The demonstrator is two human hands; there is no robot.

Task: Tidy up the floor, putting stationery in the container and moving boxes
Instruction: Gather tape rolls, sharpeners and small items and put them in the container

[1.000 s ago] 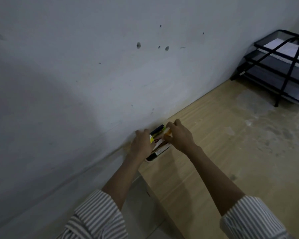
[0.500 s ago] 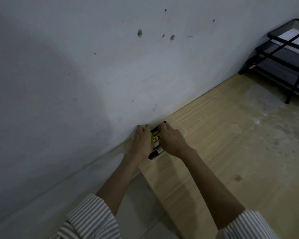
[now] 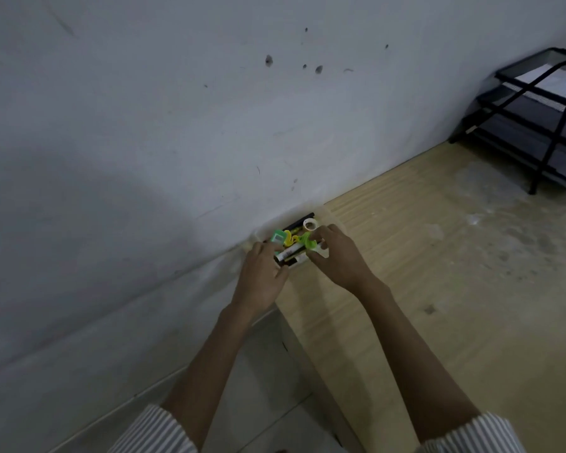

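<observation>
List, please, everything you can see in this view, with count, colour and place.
container: one, clear, on the wooden floor against the wall
tape roll: one, white, in the container's far end
pen: one, black, in the container, wall side
square item: one, green, container's left corner
marker: one, white, container's near side
curly piece: one, lime, container's middle
tray rack: one, black, far right, holding paper
left hand: one, grips the container's left end
right hand: one, fingers curled on the container's right side
sleeves: two, striped, bottom edge
</observation>
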